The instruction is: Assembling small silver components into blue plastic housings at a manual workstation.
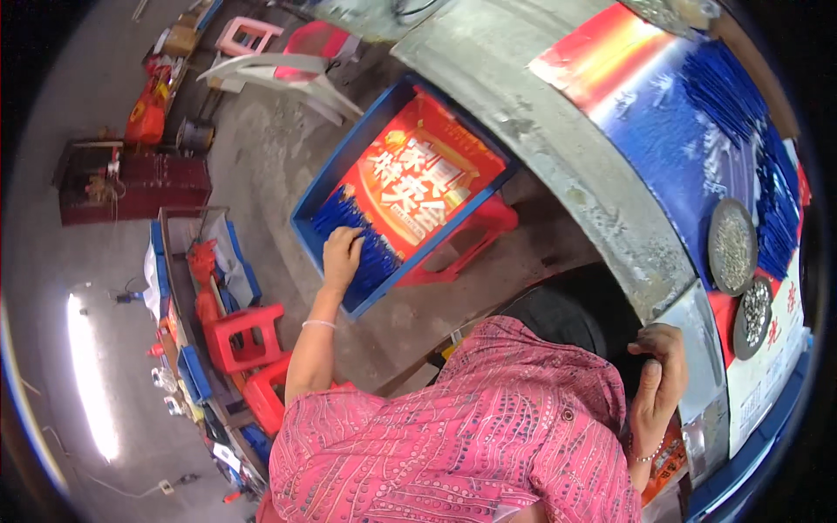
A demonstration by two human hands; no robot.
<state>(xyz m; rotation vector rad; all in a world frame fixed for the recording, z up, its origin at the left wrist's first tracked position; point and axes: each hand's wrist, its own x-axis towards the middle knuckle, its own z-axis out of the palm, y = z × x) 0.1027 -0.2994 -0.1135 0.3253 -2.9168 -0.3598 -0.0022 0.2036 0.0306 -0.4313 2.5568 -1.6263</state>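
My left hand (343, 253) reaches down to a row of slender dark-blue pieces (377, 253) at the near-left end of a blue tray (392, 292). Its fingers are bent and pressed together at the pieces; their tips are partly hidden, so I cannot make out what is between them. A red printed sheet (418, 174) lines the rest of the tray. On the right, my right hand (660, 375) is at the worktable's near edge, fingers loosely curled and thumb apart, with nothing visible in it.
The grey worktable (558, 148) curves along the right. On it lie stacks of blue pieces (719, 91) and two round dishes of small metallic parts (732, 247). A red stool (475, 231) stands beneath the tray. More red stools (244, 338) and a white chair (279, 65) stand left.
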